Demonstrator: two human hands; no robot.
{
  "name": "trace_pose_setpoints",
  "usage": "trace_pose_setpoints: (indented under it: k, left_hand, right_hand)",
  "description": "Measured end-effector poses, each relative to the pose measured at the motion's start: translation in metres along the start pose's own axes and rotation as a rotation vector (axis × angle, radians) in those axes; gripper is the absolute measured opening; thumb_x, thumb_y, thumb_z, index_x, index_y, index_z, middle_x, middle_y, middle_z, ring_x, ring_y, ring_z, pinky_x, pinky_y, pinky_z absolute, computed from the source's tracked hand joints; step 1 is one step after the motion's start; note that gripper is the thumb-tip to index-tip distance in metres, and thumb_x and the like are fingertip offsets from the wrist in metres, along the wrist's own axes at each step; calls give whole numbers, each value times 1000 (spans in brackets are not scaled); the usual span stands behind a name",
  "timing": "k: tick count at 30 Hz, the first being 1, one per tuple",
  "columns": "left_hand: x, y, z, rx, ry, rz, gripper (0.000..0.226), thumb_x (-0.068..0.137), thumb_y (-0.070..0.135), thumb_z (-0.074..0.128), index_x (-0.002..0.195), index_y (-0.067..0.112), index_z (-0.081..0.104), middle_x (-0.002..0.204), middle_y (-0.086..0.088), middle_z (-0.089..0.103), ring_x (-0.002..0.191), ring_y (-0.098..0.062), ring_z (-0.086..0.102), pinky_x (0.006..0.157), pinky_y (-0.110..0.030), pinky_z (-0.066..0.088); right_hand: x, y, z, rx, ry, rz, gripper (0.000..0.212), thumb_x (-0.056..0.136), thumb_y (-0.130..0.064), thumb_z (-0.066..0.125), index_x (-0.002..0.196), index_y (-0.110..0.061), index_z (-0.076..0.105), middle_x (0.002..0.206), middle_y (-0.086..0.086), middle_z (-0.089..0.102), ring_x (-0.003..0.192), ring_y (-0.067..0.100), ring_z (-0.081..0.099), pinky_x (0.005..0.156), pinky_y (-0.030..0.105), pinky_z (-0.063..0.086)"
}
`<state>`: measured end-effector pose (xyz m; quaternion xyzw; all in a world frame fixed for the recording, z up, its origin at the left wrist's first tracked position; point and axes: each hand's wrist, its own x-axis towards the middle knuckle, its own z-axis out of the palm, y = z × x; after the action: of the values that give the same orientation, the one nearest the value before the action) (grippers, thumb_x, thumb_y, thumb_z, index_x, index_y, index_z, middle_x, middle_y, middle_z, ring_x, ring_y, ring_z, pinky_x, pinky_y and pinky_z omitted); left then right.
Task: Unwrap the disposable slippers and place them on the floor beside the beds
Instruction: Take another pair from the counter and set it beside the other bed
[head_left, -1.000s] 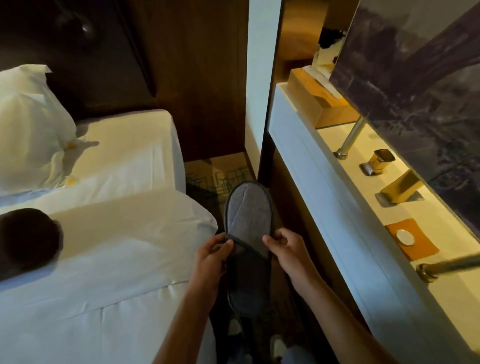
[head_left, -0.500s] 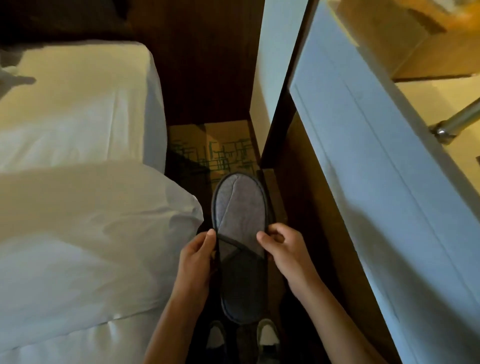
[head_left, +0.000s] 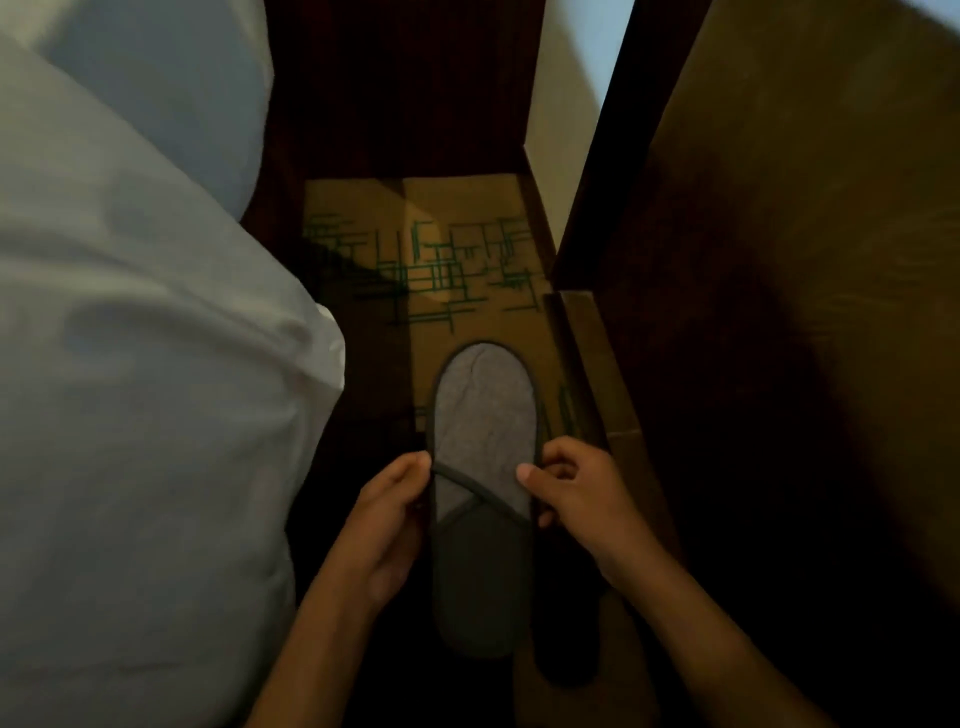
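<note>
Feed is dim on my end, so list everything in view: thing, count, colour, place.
slipper: one, grey with dark trim, held over the floor between both hands
bed: one, white bedding, left side
carpet: one, tan with green line pattern, ahead between bed and panel
panel: one, dark brown wood, right side
wall: one, pale, top centre
left hand: one, pinching the slipper's left edge
right hand: one, pinching the slipper's right edge

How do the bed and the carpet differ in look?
The bed is plain white; the carpet is tan with green lines. The bed's cover is soft and creased; the carpet lies flat. The bed stands higher, left of the carpet. Both are cloth surfaces.
</note>
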<state>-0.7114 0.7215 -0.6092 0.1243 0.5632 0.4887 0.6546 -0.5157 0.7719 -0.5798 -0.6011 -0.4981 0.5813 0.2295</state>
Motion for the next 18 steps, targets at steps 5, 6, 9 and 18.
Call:
trace_pose_setpoints:
  k: [5,6,9,18]
  left_hand:
    - [74,-35,-31,37,-70,117,23,87,21,60,101,4,67,97,-13,72,88,-23,69,77,-35,56]
    - [85,-47,-35,44,-79,119,29,87,21,59,107,1,66,102,-15,71,92,-25,69,79,-37,56]
    - [104,-81,-39,53,-102,95,37,85,19,60,116,-1,65,111,-19,73,98,-28,72,81,-38,60]
    - [74,-131,-20,-251,-57,-276,56,94,49,48,116,4,74,121,-27,70,112,-41,67,91,-51,51]
  right_hand:
    - [68,73,19,61,-50,-50,17,90,-14,67,78,-8,56,60,2,57,46,2,58,44,18,50]
    - [77,87,23,80,-47,-69,19,90,-15,67,75,-10,56,59,-1,58,47,2,59,45,19,50]
    - [95,125,31,134,-33,-123,11,87,-23,71,78,-19,65,70,-9,74,65,2,71,54,16,54]
    - [70,161,20,285,-33,6,14,85,-18,72,98,-17,72,101,5,78,95,20,74,83,39,60]
